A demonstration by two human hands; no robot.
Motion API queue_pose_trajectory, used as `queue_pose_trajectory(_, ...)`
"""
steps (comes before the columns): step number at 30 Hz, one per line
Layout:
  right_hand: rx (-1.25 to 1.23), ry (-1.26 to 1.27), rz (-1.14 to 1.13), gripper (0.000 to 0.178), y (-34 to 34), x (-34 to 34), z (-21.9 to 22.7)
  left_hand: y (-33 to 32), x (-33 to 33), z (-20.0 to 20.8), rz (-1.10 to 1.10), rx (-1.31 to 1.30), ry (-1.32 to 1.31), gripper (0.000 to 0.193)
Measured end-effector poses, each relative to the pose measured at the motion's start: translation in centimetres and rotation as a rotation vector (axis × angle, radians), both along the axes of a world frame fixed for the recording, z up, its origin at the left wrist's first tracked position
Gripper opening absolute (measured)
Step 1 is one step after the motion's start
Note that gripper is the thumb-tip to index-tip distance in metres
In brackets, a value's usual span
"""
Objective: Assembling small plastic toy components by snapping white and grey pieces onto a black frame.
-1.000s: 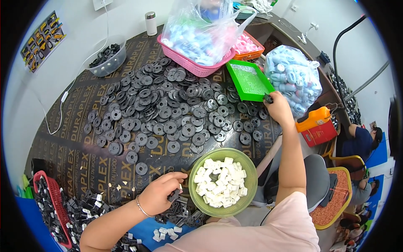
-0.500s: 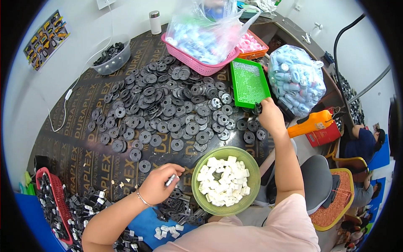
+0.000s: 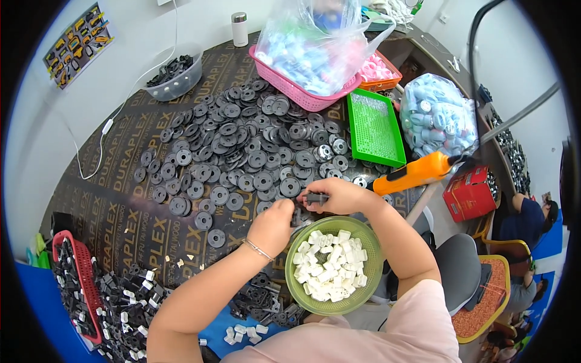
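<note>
Above the green basket, my hands meet over the table. My right hand (image 3: 342, 196) is closed on a small black plastic part (image 3: 316, 198). My left hand (image 3: 272, 228) is closed just beside it, its fingertips largely hidden; a small greyish piece shows between the hands, too unclear to name. Right below them, the olive-green basket (image 3: 292, 284) holds many white plastic pieces (image 3: 330, 266). Many dark grey discs with centre holes (image 3: 257, 158) lie spread and heaped beyond my hands. An orange electric screwdriver (image 3: 414, 172) hangs close to my right forearm, its end near the wrist.
A green tray (image 3: 402, 145), a pink basket (image 3: 290, 92) under a plastic bag and a bag of light-blue parts (image 3: 439, 118) stand at the far side. Black parts (image 3: 130, 302) lie at the lower left by a red basket (image 3: 91, 290). A grey chair (image 3: 457, 260) stands right.
My right hand has come from beside the green tray to the middle, carrying the black part. My left hand has moved right and up to meet it. The screwdriver has swung left; the view has shifted.
</note>
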State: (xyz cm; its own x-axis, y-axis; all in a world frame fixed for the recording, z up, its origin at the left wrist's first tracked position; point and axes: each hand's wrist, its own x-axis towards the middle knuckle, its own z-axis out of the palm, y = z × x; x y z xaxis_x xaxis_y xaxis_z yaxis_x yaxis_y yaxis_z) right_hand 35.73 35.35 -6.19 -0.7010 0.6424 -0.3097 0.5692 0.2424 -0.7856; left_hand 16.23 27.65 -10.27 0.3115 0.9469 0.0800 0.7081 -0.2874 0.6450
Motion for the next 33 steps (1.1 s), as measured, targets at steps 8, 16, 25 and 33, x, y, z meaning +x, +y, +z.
queue_pose_trajectory(8,0.029,0.106,-0.228,0.025,-2.3,4.4,0.6,0.4,1.3,0.2,-0.073,0.092,0.205,0.011)
queue_pose_trajectory(16,0.048,0.227,-0.488,0.011,-5.9,8.4,-2.2,0.6,0.7,0.0,-0.036,0.078,0.088,0.037)
queue_pose_trajectory(25,0.078,0.712,-0.842,0.007,-5.8,9.3,-5.7,1.8,0.9,-0.1,-0.079,0.138,0.122,0.039)
queue_pose_trajectory(33,0.071,0.708,-0.851,0.006,-6.1,9.0,-6.3,-0.3,-4.7,4.3,-0.040,-0.122,0.027,0.040)
